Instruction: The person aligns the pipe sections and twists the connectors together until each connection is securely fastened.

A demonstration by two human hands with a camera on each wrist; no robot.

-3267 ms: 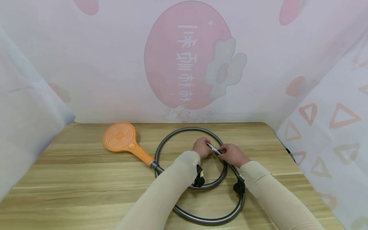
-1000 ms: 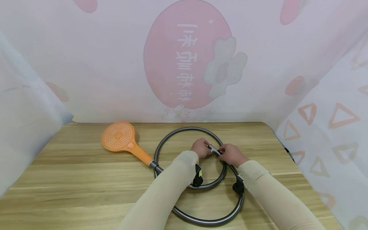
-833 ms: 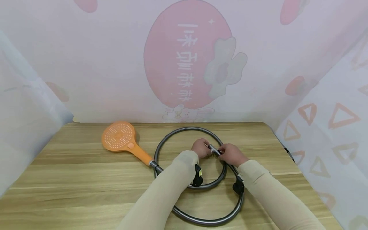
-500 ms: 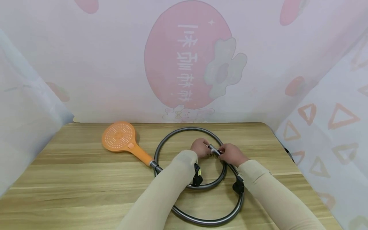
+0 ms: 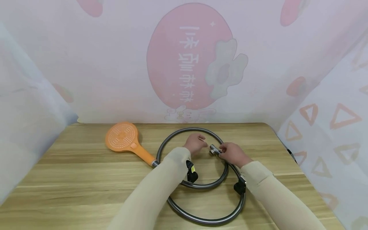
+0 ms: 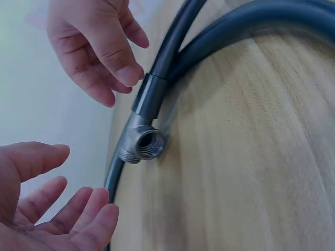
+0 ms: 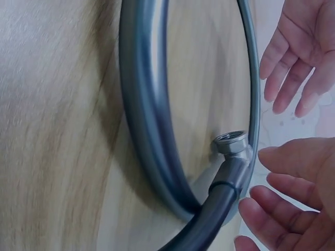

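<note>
A dark grey shower hose [image 5: 211, 222] lies in two loops on the table, with an orange shower head [image 5: 122, 135] at one end. The other end carries a dark collar [image 6: 149, 96] and a metal threaded tee fitting [image 6: 141, 142], whose round opening shows in both wrist views. Left of the fitting, my left hand [image 5: 195, 143] is off it, fingers spread and relaxed. My right hand [image 5: 234, 154] hovers beside the collar with loosely bent fingers. In the right wrist view a small gap separates that hand from the fitting, and nothing is in its grasp.
The wooden table [image 5: 86, 191] reaches back to a pale printed cloth [image 5: 115, 64], which also hangs along both sides. Black wrist cameras [image 5: 240, 186] sit on both cuffs, above the hose loops.
My left hand has let go of the metal fitting and drawn away to the left, leaving it exposed. My right hand has loosened from the hose end. The hose has stayed nearly in place.
</note>
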